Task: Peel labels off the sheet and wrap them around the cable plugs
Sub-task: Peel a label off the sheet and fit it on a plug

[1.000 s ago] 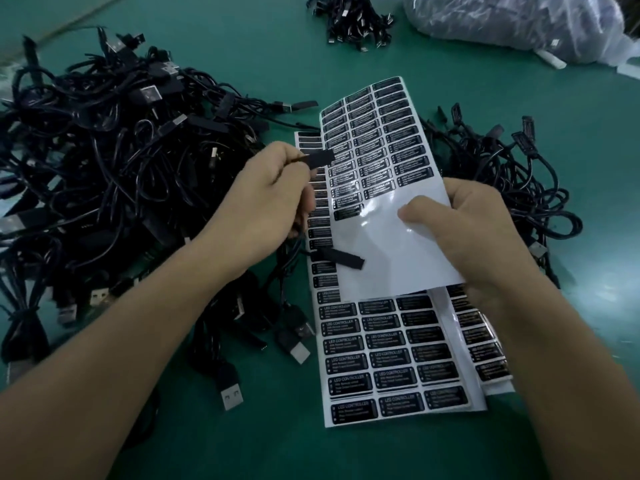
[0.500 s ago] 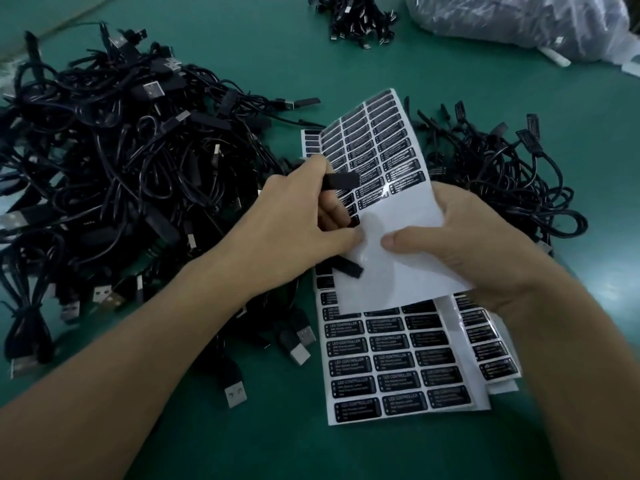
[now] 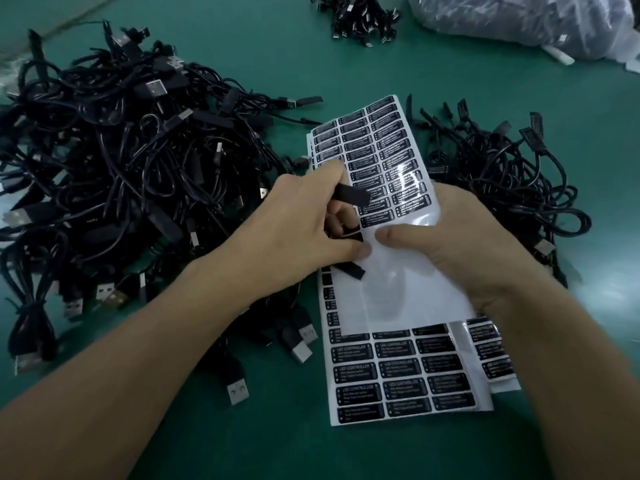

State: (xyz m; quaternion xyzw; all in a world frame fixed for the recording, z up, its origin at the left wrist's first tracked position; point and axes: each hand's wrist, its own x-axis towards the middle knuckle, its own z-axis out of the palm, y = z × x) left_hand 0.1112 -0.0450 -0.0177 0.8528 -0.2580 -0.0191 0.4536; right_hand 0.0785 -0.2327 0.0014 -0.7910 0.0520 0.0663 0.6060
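Label sheet (image 3: 408, 292) gripped by right hand (image 3: 467, 244) | left fingers (image 3: 325, 176) pinch plug (image 3: 349, 195)

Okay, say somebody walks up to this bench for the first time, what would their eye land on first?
The tangle of black cables heaped on the left of the green table draws the eye first. At the centre, the left hand grips a black plug while the right hand holds up a half-emptied label sheet. Beneath it, full label sheets lie flat.
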